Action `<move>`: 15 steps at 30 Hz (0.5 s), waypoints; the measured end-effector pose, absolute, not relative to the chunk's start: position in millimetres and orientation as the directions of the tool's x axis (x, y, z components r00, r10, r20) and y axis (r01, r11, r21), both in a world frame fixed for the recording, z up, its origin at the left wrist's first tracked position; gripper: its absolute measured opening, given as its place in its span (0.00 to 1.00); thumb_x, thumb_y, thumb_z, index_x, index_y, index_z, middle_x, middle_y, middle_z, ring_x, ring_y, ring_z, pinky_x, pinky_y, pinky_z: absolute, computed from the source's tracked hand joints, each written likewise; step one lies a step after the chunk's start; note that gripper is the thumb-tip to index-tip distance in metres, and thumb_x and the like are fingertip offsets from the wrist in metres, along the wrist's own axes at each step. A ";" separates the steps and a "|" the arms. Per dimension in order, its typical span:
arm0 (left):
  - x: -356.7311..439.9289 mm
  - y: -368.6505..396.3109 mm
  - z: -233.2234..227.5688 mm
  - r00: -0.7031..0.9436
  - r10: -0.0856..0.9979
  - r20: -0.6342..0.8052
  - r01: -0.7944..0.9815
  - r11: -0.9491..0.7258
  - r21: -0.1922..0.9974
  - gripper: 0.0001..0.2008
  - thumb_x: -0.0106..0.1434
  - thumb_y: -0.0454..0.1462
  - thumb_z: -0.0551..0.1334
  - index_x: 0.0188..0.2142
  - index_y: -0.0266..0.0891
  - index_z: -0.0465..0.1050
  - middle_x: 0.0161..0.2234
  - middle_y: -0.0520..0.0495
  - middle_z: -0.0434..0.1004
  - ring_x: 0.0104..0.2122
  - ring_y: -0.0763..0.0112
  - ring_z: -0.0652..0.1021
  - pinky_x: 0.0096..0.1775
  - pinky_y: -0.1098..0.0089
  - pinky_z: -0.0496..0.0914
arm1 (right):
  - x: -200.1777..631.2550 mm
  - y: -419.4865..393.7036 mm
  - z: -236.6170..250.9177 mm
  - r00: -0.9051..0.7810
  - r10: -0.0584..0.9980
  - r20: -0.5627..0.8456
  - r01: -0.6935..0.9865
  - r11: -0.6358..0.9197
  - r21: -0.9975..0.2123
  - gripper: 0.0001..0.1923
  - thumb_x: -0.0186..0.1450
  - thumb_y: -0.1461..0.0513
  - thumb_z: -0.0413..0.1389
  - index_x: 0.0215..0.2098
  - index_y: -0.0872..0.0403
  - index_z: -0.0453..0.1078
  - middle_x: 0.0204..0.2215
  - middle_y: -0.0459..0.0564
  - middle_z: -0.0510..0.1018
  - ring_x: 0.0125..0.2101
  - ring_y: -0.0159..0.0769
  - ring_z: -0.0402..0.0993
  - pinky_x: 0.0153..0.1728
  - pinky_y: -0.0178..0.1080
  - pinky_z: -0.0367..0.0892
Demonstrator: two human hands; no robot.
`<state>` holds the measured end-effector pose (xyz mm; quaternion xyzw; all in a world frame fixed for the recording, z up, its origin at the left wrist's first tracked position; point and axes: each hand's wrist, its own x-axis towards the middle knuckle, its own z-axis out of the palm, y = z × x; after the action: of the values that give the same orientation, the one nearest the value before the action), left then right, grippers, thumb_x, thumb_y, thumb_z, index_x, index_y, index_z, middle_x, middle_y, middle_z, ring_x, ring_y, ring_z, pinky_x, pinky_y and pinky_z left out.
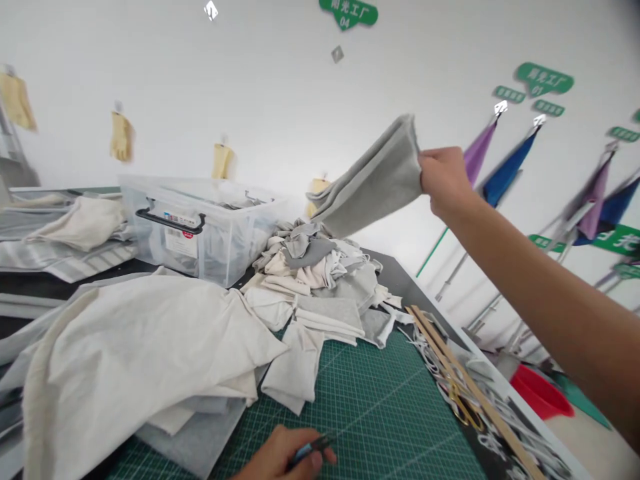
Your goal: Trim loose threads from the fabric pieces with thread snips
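Observation:
Raised over the cloth pile, my right hand pinches one edge of a folded grey cloth, whose far end hangs to the left. Low in the view, my left hand is closed around a small dark tool with a blue handle; its tip points right, and its exact kind is hard to make out. Beneath that hand lies a green cutting mat with grid lines. A heap of grey and cream cloth pieces sits behind the mat. A large white cloth spreads across the left side.
A clear plastic box with black handles holds cloth. More cloth is stacked at far left. Along the right table edge lie wooden strips, gold-handled scissors and white cords. A red basin stands beyond the table.

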<state>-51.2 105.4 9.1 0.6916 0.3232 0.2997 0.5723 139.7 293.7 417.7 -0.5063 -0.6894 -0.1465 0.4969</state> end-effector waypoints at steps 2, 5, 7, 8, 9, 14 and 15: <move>-52.1 101.7 8.5 0.557 0.829 0.045 0.094 -0.117 0.989 0.29 0.64 0.62 0.57 0.45 0.43 0.81 0.26 0.52 0.66 0.30 0.73 0.67 0.33 0.73 0.63 | 153.7 257.6 389.6 0.029 0.720 0.693 0.711 0.472 -0.521 0.22 0.68 0.57 0.52 0.34 0.71 0.77 0.23 0.49 0.77 0.23 0.26 0.67 0.29 0.36 0.59; -51.1 100.1 4.9 0.479 0.877 0.014 0.058 -0.048 0.997 0.32 0.64 0.63 0.57 0.48 0.40 0.78 0.24 0.54 0.61 0.26 0.75 0.63 0.28 0.74 0.59 | 175.5 202.4 323.1 0.000 0.894 0.447 0.493 0.389 -0.778 0.25 0.61 0.49 0.61 0.30 0.66 0.79 0.17 0.49 0.76 0.19 0.30 0.69 0.25 0.35 0.61; -49.6 103.5 1.3 0.435 0.900 -0.020 0.023 0.011 1.000 0.35 0.63 0.64 0.56 0.49 0.36 0.76 0.21 0.59 0.52 0.21 0.78 0.57 0.23 0.74 0.53 | 190.9 170.2 275.1 -0.011 0.949 0.314 0.359 0.297 -0.885 0.24 0.55 0.46 0.65 0.28 0.61 0.80 0.16 0.50 0.77 0.18 0.33 0.70 0.22 0.36 0.63; -49.2 106.1 -0.4 0.408 0.912 -0.031 0.005 0.031 0.999 0.36 0.61 0.65 0.57 0.48 0.35 0.75 0.20 0.60 0.50 0.19 0.78 0.54 0.21 0.74 0.51 | 198.3 156.2 252.4 -0.005 0.965 0.262 0.298 0.251 -0.921 0.23 0.53 0.46 0.66 0.27 0.59 0.80 0.16 0.50 0.78 0.18 0.34 0.70 0.21 0.36 0.63; -49.3 108.8 -1.6 0.377 0.926 -0.037 -0.011 0.044 0.999 0.36 0.60 0.65 0.57 0.48 0.35 0.74 0.20 0.61 0.48 0.19 0.79 0.52 0.20 0.74 0.49 | 205.2 143.5 230.8 0.006 0.976 0.218 0.239 0.210 -0.948 0.22 0.51 0.46 0.66 0.27 0.57 0.80 0.17 0.50 0.79 0.18 0.35 0.71 0.21 0.36 0.63; -57.6 117.9 3.7 0.230 0.973 -0.025 -0.043 0.036 0.998 0.32 0.63 0.62 0.58 0.48 0.36 0.70 0.20 0.63 0.45 0.18 0.81 0.48 0.19 0.75 0.45 | 230.7 96.6 140.2 0.124 0.992 0.036 0.000 0.037 -0.999 0.17 0.49 0.49 0.66 0.26 0.54 0.80 0.22 0.51 0.82 0.22 0.38 0.75 0.23 0.36 0.65; -60.3 118.4 7.5 0.205 0.979 -0.010 -0.040 0.019 0.999 0.30 0.64 0.60 0.58 0.48 0.37 0.69 0.21 0.62 0.46 0.18 0.81 0.48 0.20 0.75 0.46 | 235.1 90.0 125.1 0.155 0.988 0.004 -0.034 0.010 -0.999 0.16 0.49 0.50 0.65 0.26 0.54 0.79 0.22 0.50 0.82 0.22 0.38 0.75 0.23 0.36 0.65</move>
<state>-60.3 118.4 7.5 0.5347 0.4390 0.4523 0.5628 235.1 90.0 125.1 -0.5268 -0.4526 0.4664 0.5478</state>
